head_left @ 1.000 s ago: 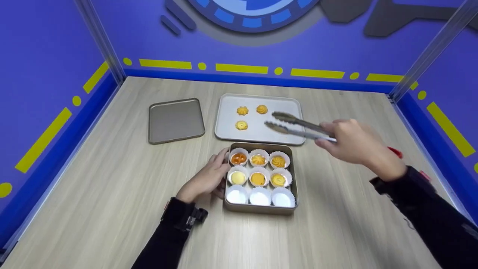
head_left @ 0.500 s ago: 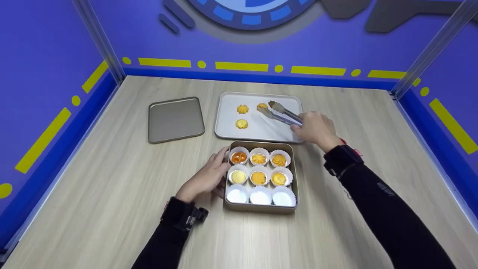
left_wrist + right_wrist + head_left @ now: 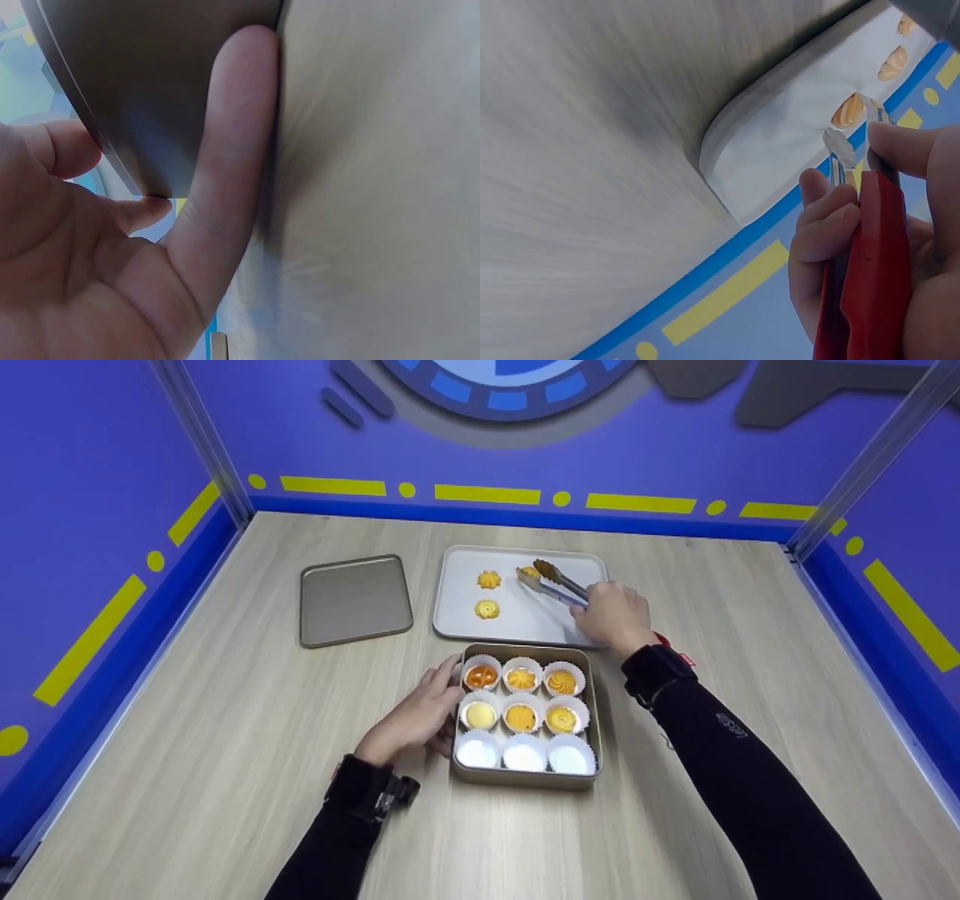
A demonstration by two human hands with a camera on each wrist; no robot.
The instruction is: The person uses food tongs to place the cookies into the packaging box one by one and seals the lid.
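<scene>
In the head view my left hand point(image 3: 418, 716) rests against the left side of a square cookie tin point(image 3: 525, 781). The left wrist view shows one nearly straight finger point(image 3: 236, 112) lying along the tin's side wall. My right hand point(image 3: 615, 619) grips metal tongs point(image 3: 551, 591), whose red handle point(image 3: 877, 262) shows in the right wrist view. The parted tong tips stand around or beside a swirled cookie point(image 3: 529, 572) on a white tray point(image 3: 517, 631); whether they touch it I cannot tell. Also on that tray lie a star-shaped cookie point(image 3: 489, 580) and a ring-like cookie point(image 3: 487, 609).
Inside the tin, paper cups hold a pretzel point(image 3: 481, 676) and several cookies; the front-row cups, such as this white cup point(image 3: 524, 754), look bare. A brown square lid point(image 3: 356, 601) lies at the left. Blue walls point(image 3: 510, 457) with yellow marks bound the table.
My right hand has swung left and away from me over the white tray, bringing the tong tips to the swirled cookie. The left hand and the tin have stayed put.
</scene>
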